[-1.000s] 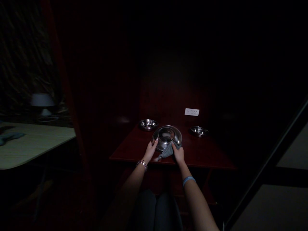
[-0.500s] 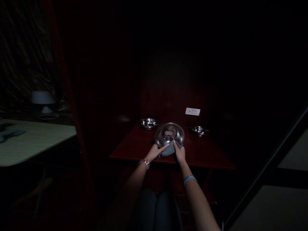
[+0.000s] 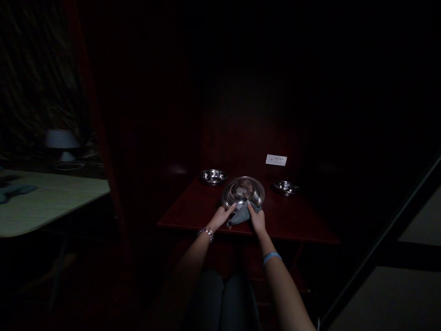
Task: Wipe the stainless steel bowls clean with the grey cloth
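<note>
A shiny steel bowl (image 3: 237, 189) is tilted with its round base facing me, over the dark red desk. My left hand (image 3: 220, 218) grips its near left rim, thumb lying on the outer side. At the near right rim, my right hand (image 3: 257, 219) is closed on a grey-green cloth (image 3: 243, 215), its thumb pressing the cloth against the bowl. The cloth's loose end hangs down between both hands. Most fingers are hidden behind the bowl and cloth.
Steel bowls stand upright at the back left (image 3: 213, 177) and back right (image 3: 285, 187) of the desk (image 3: 292, 223). Behind is a white wall socket (image 3: 276, 160). Dark panels flank the desk. Leftward stand a pale table (image 3: 69, 193) and a lamp (image 3: 62, 139).
My left thumb has shifted slightly up along the bowl's side. The cloth's folds and hanging end have changed shape a little. The bowl stays in nearly the same place.
</note>
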`<state>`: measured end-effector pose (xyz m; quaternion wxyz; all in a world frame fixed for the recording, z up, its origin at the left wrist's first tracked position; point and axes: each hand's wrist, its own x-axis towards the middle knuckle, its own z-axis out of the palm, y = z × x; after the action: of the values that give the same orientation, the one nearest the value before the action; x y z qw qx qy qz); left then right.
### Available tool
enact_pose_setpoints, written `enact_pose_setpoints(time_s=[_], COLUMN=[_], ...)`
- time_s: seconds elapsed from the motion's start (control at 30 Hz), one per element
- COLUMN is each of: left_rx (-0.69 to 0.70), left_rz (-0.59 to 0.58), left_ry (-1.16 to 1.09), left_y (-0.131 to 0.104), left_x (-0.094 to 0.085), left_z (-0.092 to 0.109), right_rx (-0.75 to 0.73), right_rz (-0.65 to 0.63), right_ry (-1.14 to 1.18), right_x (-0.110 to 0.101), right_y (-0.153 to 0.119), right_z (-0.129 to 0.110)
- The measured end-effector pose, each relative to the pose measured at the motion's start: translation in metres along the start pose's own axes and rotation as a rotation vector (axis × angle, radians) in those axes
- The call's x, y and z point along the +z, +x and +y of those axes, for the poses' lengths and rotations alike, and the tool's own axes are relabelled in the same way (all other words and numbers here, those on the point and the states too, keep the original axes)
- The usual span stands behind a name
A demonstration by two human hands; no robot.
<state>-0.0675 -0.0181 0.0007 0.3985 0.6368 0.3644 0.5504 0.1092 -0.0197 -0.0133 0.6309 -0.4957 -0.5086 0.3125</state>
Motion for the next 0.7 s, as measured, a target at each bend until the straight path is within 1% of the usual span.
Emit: enact_pose_setpoints(time_s=[0.07, 0.13, 0.3, 0.37, 0.53, 0.7], left_rx=[0.021, 0.002, -0.145, -0.168, -0.098, -0.072], left_rz=[0.027, 0.075, 0.181, 0.213, 0.263, 0.225], left_ry=[-0.043, -0.067, -0.080, -0.100, -0.194, -0.228], left_y=[0.003, 0.005, 0.004, 0.003, 0.003, 0.004], left_x=[-0.002, -0.004, -0.010, -0.011, -0.012, -0.012], left_z=[0.000, 0.001, 0.007, 0.008, 0.006, 0.003], right_rx=[-0.011, -0.019, -0.005, -0.002, -0.002, 0.012], right_rz=[-0.019, -0.028, -0.026, -0.028, -0.029, 0.002], right_ry=[0.008, 0.001, -0.023, -0.031, -0.044, -0.062], right_x=[0.000, 0.001, 0.002, 0.001, 0.000, 0.000], right_y=[-0.001, -0.001, 0.000, 0.000, -0.002, -0.002], right_z=[-0.002, -0.003, -0.002, -0.002, -0.003, -0.003])
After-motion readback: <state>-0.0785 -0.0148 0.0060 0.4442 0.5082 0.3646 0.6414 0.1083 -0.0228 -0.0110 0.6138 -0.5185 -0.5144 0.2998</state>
